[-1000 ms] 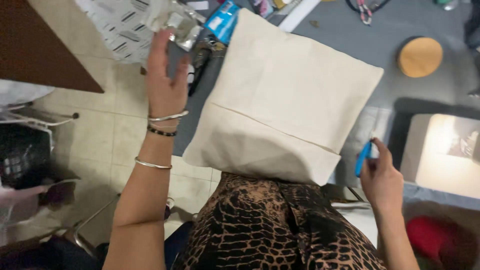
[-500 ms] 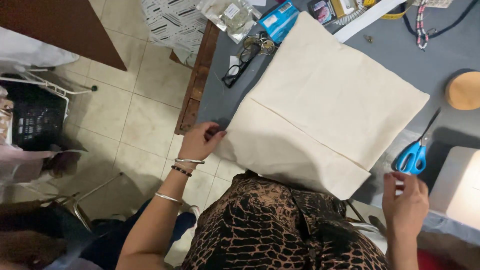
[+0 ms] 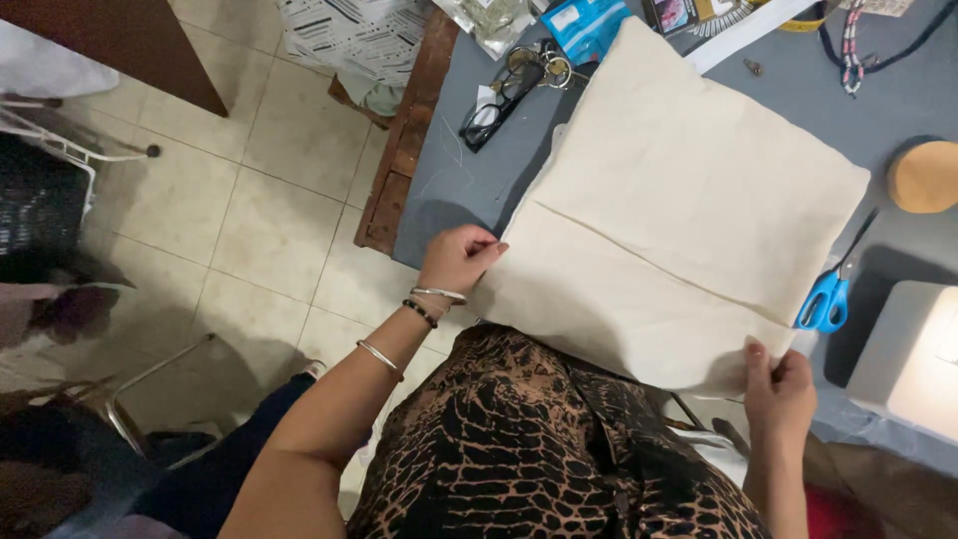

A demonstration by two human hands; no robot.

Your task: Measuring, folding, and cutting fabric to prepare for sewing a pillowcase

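A cream square cushion cover (image 3: pixel 679 210) lies flat on the grey table (image 3: pixel 459 190), with a seam across its lower half. My left hand (image 3: pixel 457 260) pinches its near left corner at the table's edge. My right hand (image 3: pixel 778 384) grips its near right corner, just below blue-handled scissors (image 3: pixel 826 294) that lie on the table beside the cover. My lap shows a brown and black patterned fabric (image 3: pixel 539 449) under the cover's near edge.
Black glasses (image 3: pixel 499 95), a blue packet (image 3: pixel 589 22) and a clear bag (image 3: pixel 494 15) lie at the table's far left. A round cork piece (image 3: pixel 923 178) sits at right. A white sewing machine (image 3: pixel 913 359) stands near right. Tiled floor (image 3: pixel 269 200) lies left.
My left hand came down from the far items to the cover's near left corner. My right hand put the scissors on the table and took the near right corner.
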